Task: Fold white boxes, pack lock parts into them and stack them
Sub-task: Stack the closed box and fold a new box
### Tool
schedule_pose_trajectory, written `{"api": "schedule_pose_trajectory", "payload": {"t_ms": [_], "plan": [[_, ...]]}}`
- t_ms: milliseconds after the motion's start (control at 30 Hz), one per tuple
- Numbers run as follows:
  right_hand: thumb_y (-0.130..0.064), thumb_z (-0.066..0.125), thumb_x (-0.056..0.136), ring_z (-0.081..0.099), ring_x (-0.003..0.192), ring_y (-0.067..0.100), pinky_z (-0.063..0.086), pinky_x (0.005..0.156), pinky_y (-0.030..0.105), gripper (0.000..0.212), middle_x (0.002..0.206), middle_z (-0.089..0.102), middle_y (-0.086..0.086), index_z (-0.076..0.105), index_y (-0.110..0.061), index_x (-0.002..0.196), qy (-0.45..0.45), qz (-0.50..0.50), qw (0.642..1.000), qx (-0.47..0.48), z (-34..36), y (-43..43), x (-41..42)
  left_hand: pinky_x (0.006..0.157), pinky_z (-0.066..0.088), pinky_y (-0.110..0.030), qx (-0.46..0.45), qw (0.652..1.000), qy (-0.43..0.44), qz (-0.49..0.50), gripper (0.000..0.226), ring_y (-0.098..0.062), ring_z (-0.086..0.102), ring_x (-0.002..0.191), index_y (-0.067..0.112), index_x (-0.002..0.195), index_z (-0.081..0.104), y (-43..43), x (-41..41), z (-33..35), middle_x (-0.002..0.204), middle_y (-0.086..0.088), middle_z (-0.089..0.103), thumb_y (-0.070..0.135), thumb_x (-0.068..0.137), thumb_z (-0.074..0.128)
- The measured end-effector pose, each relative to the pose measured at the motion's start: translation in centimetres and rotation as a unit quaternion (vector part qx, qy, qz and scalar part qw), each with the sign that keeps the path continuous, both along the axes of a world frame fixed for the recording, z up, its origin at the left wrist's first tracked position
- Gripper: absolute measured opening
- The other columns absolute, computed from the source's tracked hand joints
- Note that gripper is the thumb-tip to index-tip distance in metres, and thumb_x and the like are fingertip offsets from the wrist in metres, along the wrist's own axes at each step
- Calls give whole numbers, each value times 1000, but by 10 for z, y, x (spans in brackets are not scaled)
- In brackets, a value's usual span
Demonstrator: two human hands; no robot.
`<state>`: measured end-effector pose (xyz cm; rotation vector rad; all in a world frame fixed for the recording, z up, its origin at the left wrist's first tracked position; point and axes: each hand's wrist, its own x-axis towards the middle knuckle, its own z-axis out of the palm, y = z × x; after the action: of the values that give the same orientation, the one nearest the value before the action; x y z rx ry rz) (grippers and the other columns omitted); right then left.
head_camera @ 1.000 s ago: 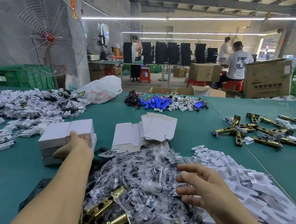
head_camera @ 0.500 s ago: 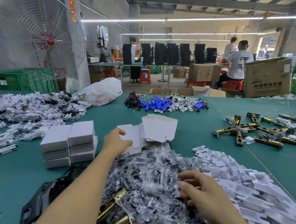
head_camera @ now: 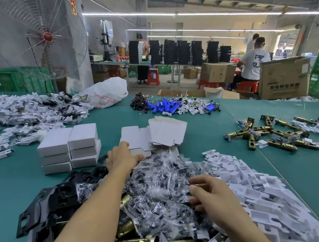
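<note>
Flat white boxes [head_camera: 132,133] lie just beyond the bag pile [head_camera: 162,174]; I see my left hand [head_camera: 121,157] pinching their edge and my right hand [head_camera: 209,194] curled on the pile, grip unclear.

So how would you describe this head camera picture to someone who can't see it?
A person's left hand reaches a stack of flat white box blanks on a green table, while the right hand touches a heap of clear bags. Nearby are stacked folded white boxes and brass latches.

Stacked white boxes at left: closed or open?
Closed. The stacked white boxes show flat, unbroken tops and sides with no flaps raised, in two stacks three high. The box blanks beside them are unfolded.
</note>
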<state>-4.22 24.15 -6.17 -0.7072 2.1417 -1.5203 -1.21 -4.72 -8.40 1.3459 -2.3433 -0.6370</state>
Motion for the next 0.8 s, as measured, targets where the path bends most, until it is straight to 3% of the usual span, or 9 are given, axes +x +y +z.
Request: {"api": "schedule_pose_trajectory", "payload": {"t_ms": [233, 367, 433, 600, 700, 800], "plan": [[-23, 60, 95, 69, 73, 3, 59, 74, 32, 12, 89, 72, -6, 64, -30, 104, 10, -3, 1000, 6, 5, 1, 3, 96, 41, -44, 17, 997, 68, 25, 84, -31, 46, 126, 22, 143, 42, 3, 1, 3, 133, -8, 51, 39, 74, 87], [-23, 61, 95, 70, 75, 6, 59, 77, 36, 11, 83, 73, -4, 64, -30, 102, 10, -7, 1000, 6, 5, 1, 3, 86, 44, -37, 11, 991, 136, 19, 57, -21, 60, 104, 26, 135, 46, 3, 1, 2, 100, 10, 69, 1, 87, 63], [-23, 61, 94, 70, 74, 8, 58, 76, 38, 10, 80, 73, -4, 65, -30, 101, 8, -9, 1000, 3, 4, 0, 3, 86, 48, -38, 11, 989, 140, 37, 55, -20, 59, 101, 26, 132, 49, 4, 2, 1, 101, 9, 69, -4, 86, 55], [-24, 62, 94, 70, 71, 8, 58, 73, 38, 10, 77, 73, -10, 65, -30, 101, 1, -8, 1000, -1, 0, 0, 0, 94, 45, -42, 21, 997, 61, 32, 55, -30, 51, 120, 24, 140, 48, -1, -1, 0, 141, -8, 42, 25, 87, 63], [-25, 62, 93, 70, 72, 9, 58, 75, 40, 10, 78, 73, -12, 65, -30, 101, 3, -8, 1000, -2, -1, -1, 0, 98, 42, -44, 10, 1000, -4, 7, 63, -31, 40, 130, 27, 145, 45, -2, -2, 1, 150, -5, 37, 41, 87, 63], [-23, 62, 94, 69, 69, 8, 58, 70, 35, 10, 77, 72, -11, 66, -29, 101, 7, -6, 1000, -1, -1, -1, 0, 82, 39, -38, -32, 996, -81, -30, 59, -31, 40, 124, 26, 140, 51, -4, -4, 1, 139, -3, 51, 56, 90, 58]]}}
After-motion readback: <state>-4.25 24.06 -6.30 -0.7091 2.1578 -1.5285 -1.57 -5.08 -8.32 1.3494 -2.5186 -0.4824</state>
